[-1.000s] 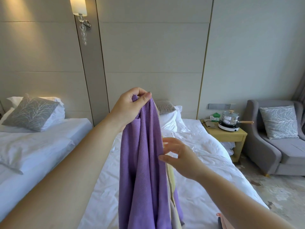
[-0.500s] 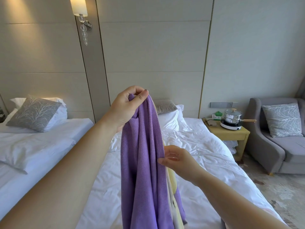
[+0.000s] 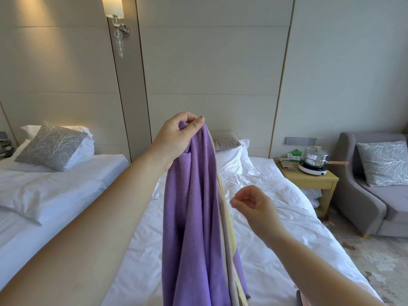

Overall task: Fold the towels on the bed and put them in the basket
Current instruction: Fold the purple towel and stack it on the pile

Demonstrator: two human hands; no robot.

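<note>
A purple towel [image 3: 194, 217] with yellow and pale stripes along its right edge hangs straight down over the white bed [image 3: 276, 250]. My left hand [image 3: 178, 138] holds it up high, fingers and thumb pinching its top corner. My right hand [image 3: 254, 204] is to the right of the hanging cloth, a little apart from it, with fingers curled and nothing in them. The towel's lower end runs out of the frame at the bottom. No basket is in view.
A second bed [image 3: 55, 191] with a grey patterned cushion [image 3: 53, 146] lies on the left. A wooden nightstand [image 3: 313, 180] carrying a steel pot [image 3: 315, 157] stands right of my bed, beside a grey armchair [image 3: 375, 186]. Pillows [image 3: 229, 157] sit at the headboard.
My right hand has let go of the towel's edge, moved right and curled its fingers. My left hand keeps the towel raised in about the same place.
</note>
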